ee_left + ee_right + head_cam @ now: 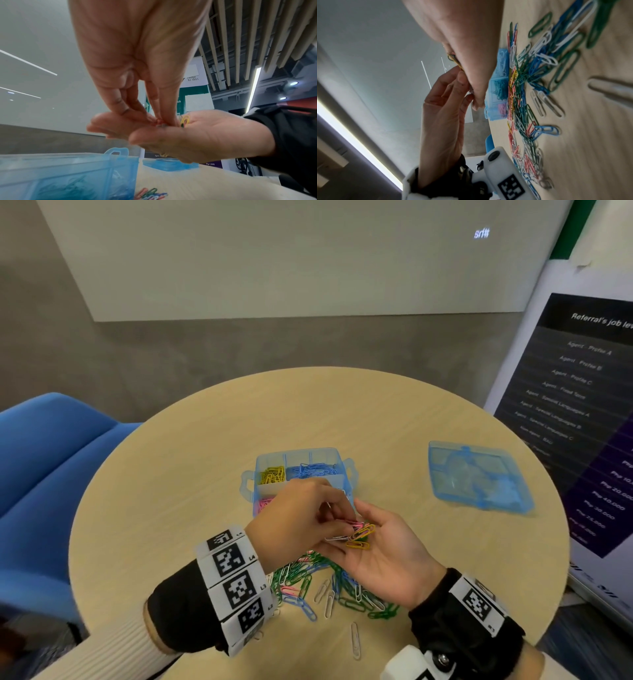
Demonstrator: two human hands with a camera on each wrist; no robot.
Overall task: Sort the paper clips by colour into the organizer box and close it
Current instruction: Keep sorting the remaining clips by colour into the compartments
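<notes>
right hand palm up over the counter, cradling a small bunch of clips; left hand grip pinching one from it. organizer box just beyond (yellow, blue, pink sorted), lid well apart at right. loose pile beneath the hands.

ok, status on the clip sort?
Right hand palm-up, cradling small bunch of mixed coloured clips; left hand pinching one out. Translucent blue organizer box open, lid aside. Unsorted pile remains.
</notes>
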